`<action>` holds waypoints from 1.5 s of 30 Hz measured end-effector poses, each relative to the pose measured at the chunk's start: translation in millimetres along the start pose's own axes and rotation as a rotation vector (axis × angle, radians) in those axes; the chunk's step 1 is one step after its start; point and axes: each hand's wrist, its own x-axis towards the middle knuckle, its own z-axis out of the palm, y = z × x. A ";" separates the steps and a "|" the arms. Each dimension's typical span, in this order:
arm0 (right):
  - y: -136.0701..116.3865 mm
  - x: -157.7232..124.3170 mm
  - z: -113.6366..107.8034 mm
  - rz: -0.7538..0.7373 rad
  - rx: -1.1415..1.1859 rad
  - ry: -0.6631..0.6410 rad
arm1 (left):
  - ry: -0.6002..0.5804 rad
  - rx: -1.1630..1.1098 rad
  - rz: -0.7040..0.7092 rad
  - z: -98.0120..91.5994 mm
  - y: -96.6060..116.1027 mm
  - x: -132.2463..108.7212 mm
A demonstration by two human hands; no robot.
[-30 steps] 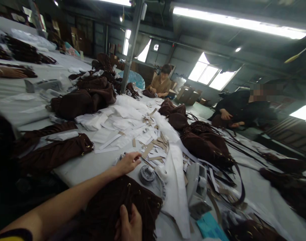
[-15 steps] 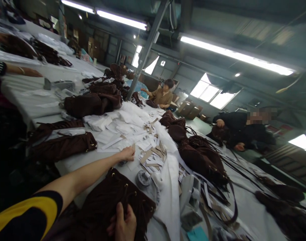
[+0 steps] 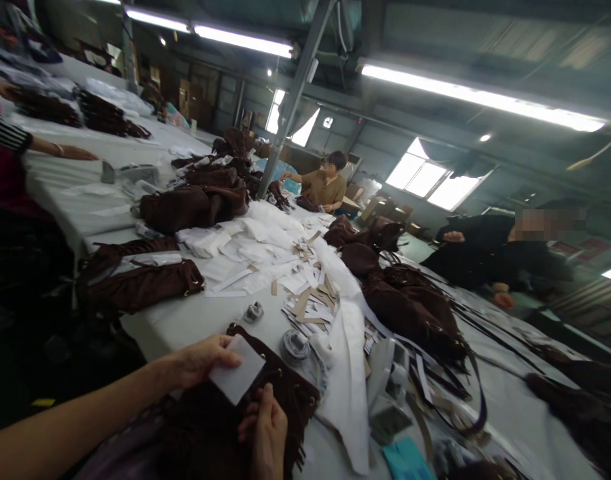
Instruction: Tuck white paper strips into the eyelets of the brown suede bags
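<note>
white sheet [image 3: 238, 371] over a brown bag [image 3: 281, 379]

the left hand [image 3: 205, 360] pinches the sheet by one edge, above the bag's eyelet-lined top. the right hand [image 3: 268, 427] is at the bag with fingers curled; whether it grips the leather, i cannot tell. the bag lies at the near edge of the counter [image 3: 180, 327], beside a grey coil [image 3: 294, 345].

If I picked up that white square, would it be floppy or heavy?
The white square is probably light: it looks thin, and the left hand grips just one side. It may be a bit stiff, since it looks flat with straight edges, though the bag underneath might be propping it.
</note>
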 end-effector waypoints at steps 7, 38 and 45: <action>-8.6 4.0 3.5 -0.008 -0.080 -0.097 | 0.073 -0.076 0.017 -10.4 -4.5 -18.2; -28.8 -9.3 -16.7 0.028 -0.001 -0.105 | 0.158 0.169 0.080 34.6 -32.3 13.1; -10.3 -8.0 -18.6 -0.095 -0.188 0.004 | 0.079 0.106 0.119 34.3 -35.3 6.7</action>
